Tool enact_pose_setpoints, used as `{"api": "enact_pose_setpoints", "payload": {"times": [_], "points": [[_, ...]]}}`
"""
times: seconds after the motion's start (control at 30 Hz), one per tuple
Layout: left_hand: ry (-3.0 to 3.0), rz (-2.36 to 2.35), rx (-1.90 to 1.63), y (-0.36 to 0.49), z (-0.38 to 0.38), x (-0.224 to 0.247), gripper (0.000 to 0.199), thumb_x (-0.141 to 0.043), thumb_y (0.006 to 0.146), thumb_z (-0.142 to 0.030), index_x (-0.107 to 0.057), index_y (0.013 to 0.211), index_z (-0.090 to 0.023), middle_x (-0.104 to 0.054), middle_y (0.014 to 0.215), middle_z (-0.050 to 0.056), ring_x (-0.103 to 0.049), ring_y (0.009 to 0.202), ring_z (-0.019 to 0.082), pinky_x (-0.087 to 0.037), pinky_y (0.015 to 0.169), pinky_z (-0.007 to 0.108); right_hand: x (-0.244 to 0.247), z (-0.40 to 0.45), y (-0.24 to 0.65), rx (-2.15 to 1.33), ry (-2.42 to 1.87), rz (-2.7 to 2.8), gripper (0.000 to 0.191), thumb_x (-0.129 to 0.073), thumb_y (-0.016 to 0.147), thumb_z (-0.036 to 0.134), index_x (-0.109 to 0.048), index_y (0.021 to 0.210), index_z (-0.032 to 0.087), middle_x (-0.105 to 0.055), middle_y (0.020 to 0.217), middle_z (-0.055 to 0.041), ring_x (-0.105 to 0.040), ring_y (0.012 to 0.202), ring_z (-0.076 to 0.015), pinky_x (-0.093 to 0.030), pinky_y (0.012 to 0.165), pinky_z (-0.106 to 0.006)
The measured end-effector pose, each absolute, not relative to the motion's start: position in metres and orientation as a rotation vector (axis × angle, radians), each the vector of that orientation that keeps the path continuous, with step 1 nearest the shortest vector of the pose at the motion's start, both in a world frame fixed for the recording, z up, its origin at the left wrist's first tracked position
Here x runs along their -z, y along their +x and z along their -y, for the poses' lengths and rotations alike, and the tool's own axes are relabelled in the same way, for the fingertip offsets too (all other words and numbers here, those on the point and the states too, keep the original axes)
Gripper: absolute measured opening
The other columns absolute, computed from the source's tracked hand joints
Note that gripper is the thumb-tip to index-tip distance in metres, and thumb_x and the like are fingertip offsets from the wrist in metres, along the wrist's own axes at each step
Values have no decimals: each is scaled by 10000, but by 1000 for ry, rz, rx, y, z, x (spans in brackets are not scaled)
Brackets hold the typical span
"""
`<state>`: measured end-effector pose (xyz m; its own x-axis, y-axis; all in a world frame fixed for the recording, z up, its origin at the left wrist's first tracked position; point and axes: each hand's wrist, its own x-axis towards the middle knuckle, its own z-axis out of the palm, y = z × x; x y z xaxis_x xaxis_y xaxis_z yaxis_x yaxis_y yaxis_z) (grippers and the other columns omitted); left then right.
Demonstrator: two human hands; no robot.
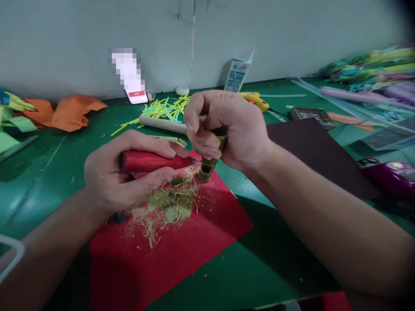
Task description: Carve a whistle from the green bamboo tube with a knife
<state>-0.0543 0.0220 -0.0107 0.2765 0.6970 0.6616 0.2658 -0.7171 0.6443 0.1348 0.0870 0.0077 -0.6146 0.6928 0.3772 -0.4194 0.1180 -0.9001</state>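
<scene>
My left hand (119, 172) is closed around the red wooden handle of a carving tool (155, 161). The tool's thin metal tip points right and meets or nearly meets a short bamboo tube (212, 163). My right hand (231, 125) grips the upper part of this tube, its fingers wrapped round it. A notch is cut in the tube's side near the lower end, which hangs tilted over a red sheet (210, 229). Pale shavings (171, 203) and a small green bamboo bit (177, 181) lie beneath on the sheet.
Behind my hands are a wooden rod (162, 124) and yellow strips (162, 108). A phone (129, 77) and a carton (238, 75) lean by the wall. Orange paper (71, 113) lies left; a dark board (314, 155) and a purple glue gun (391, 175) lie right.
</scene>
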Motion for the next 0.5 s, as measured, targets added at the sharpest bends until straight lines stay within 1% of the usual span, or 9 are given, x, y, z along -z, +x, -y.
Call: {"api": "enact_pose_setpoints", "payload": {"times": [0.07, 0.13, 0.2, 0.27, 0.33, 0.37, 0.43, 0.5], "points": [[2169, -916, -1466, -51, -21, 11, 265, -765, 707, -115, -685, 955, -166, -727, 957, 29, -703, 874, 203, -594, 773, 314, -8, -87, 135, -1615, -284, 1536, 222, -436, 808, 188, -541, 613, 188, -381, 405, 61, -321, 319, -73, -285, 340, -200], [2102, -954, -1516, -47, -20, 13, 238, -760, 717, -132, -678, 939, -164, -727, 957, 40, -706, 845, 205, -603, 708, 307, -9, -86, 135, -1593, -290, 1533, 222, -441, 799, 182, -533, 598, 191, -375, 401, 62, -306, 314, -74, -266, 326, -203], [1987, -959, -1513, -43, -21, 16, 207, -740, 746, -147, -659, 937, -159, -726, 943, 49, -709, 738, 192, -604, 592, 296, -10, -85, 134, -1590, -313, 1541, 212, -430, 779, 161, -532, 595, 195, -381, 401, 58, -300, 313, -79, -262, 322, -206], [1937, -956, -1483, -41, -23, 21, 203, -728, 762, -140, -643, 944, -164, -724, 916, 31, -686, 601, 143, -590, 508, 258, -10, -83, 134, -1595, -339, 1559, 194, -427, 763, 159, -534, 608, 205, -384, 397, 61, -299, 314, -85, -292, 336, -206], [1942, -957, -1446, -39, -24, 24, 237, -735, 756, -131, -635, 967, -171, -723, 907, 11, -662, 533, 105, -588, 490, 226, -10, -83, 133, -1591, -346, 1564, 178, -429, 760, 176, -532, 621, 216, -375, 387, 67, -292, 312, -89, -331, 356, -208], [1938, -963, -1434, -39, -24, 26, 250, -740, 752, -133, -634, 976, -171, -722, 925, 14, -662, 534, 100, -592, 495, 219, -10, -83, 133, -1594, -342, 1568, 172, -429, 756, 178, -530, 623, 218, -375, 385, 68, -291, 311, -90, -339, 361, -211], [1896, -964, -1417, -39, -25, 27, 242, -736, 760, -142, -634, 979, -167, -715, 971, 34, -664, 549, 101, -601, 511, 230, -9, -83, 134, -1599, -327, 1560, 170, -424, 745, 167, -528, 618, 213, -383, 391, 63, -295, 313, -92, -332, 356, -215], [1844, -955, -1401, -39, -25, 27, 206, -724, 774, -151, -635, 959, -162, -713, 963, 42, -658, 542, 102, -604, 517, 244, -9, -84, 134, -1603, -314, 1546, 171, -420, 729, 151, -529, 610, 207, -390, 399, 58, -302, 317, -91, -316, 350, -217]]}}
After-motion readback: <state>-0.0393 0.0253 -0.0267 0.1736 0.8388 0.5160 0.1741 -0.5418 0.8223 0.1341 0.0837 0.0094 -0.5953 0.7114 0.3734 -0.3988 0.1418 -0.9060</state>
